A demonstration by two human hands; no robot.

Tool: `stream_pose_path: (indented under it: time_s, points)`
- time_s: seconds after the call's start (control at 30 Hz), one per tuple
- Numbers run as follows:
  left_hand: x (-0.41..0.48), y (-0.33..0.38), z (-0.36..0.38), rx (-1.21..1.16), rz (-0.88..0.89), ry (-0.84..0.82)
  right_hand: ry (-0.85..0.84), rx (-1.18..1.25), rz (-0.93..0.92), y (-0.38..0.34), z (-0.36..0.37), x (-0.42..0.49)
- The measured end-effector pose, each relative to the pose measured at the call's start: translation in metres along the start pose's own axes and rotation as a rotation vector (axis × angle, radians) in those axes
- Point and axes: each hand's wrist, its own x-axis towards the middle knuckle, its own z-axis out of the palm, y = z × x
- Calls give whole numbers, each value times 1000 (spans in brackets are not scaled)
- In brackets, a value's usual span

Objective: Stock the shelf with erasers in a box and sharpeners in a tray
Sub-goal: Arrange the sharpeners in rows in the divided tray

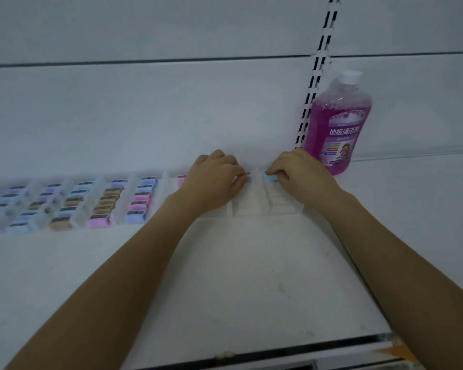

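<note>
Nearest, along the front lip of the shelf (251, 352): nothing of the task. No erasers or box in view anywhere.

Further in, over the bare board, at full stretch with both forearms, so little control left at the fingertips.

At the clear tray (251, 208), towards the back of the board: pinching a blue sharpener (249, 179) between thumb and fingertips of the left hand (214, 177), at the far end of an unfilled lane. Pinching a second blue sharpener (269, 178) under the curled fingers of the right hand (302, 169), at the far end of the next lane over.

Likely slips from here:
- Letting go too high or askew, and leaving a piece tilted across a divider instead of flat in its lane.
- Pressing down or forward on so light a tray, and shoving it out of line with the stocked sharpeners (139, 201) to the left.
- Dragging the left wrist back over the pink sharpener (181, 180) hidden partly beneath it, and knocking that out of its lane.

Beyond the right knuckles, just beside them, whether touching cannot tell: a purple bottle (337, 124), upright against the slotted upright (318, 76). Could tip with a careless outward swing of that hand.
</note>
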Motion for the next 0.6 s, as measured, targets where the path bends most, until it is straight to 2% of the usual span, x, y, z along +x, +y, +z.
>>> stream_pose_path:
  time_s: [0.6]
  points:
    - [-3,2,-2,-14,-18,-36,-55,75,30,3,-5,-4]
